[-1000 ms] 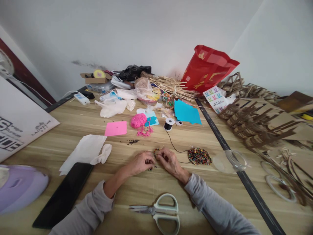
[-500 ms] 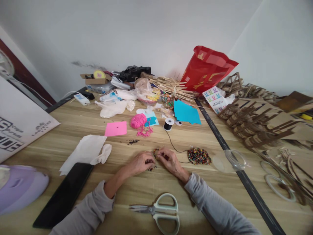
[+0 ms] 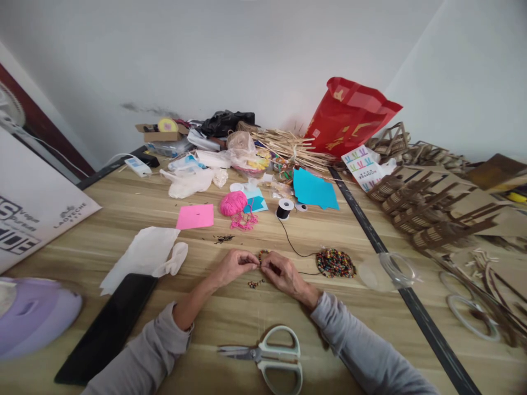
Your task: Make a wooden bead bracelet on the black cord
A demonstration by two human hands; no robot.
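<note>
My left hand and my right hand meet fingertip to fingertip on the wooden table, both pinching a short string of coloured beads. A few loose beads lie just below my fingers. A black cord runs from my right hand up to a black spool. A pile of mixed beads lies to the right of my right hand. Both sleeves are grey.
Mint-handled scissors lie near the front edge. A black phone, white tissue, pink paper, pink yarn, a clear lid and a red bag surround the work area. Brown cardboard cut-outs fill the right.
My left hand has risen slightly and moved up toward the bead string, uncovering the loose beads that lay under it. My right hand barely shifted.
</note>
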